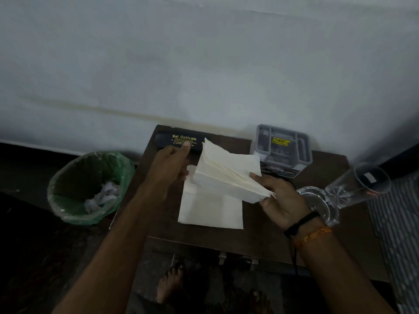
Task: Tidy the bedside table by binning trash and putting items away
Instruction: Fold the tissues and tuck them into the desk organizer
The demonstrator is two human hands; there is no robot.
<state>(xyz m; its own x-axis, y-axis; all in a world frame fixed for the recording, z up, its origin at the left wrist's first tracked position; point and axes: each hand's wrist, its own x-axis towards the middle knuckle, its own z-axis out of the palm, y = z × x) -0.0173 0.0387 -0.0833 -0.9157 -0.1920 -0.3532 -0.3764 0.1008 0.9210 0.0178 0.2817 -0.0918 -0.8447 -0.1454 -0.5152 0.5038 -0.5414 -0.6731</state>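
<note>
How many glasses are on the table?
1. A tall clear glass stands at the right edge of the bedside table, beside the right hand. None seems hidden.

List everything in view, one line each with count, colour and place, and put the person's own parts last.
bedside table: one, dark brown, centre, against the wall
napkin stack: one, white, held above the table
loose napkin: one, white, flat on the table under the stack
spectacle case: one, black with yellow lettering, back left of the table
organiser box: one, grey with a yellow sticker, back right of the table
glass: one, clear, right edge of the table
bin: one, green liner, on the floor left of the table, crumpled white paper inside
wall: one, pale grey, behind
left hand: one, at the stack's left edge
right hand: one, gripping the stack's right end; black and orange wristbands
feet: two, bare, below the table
</note>
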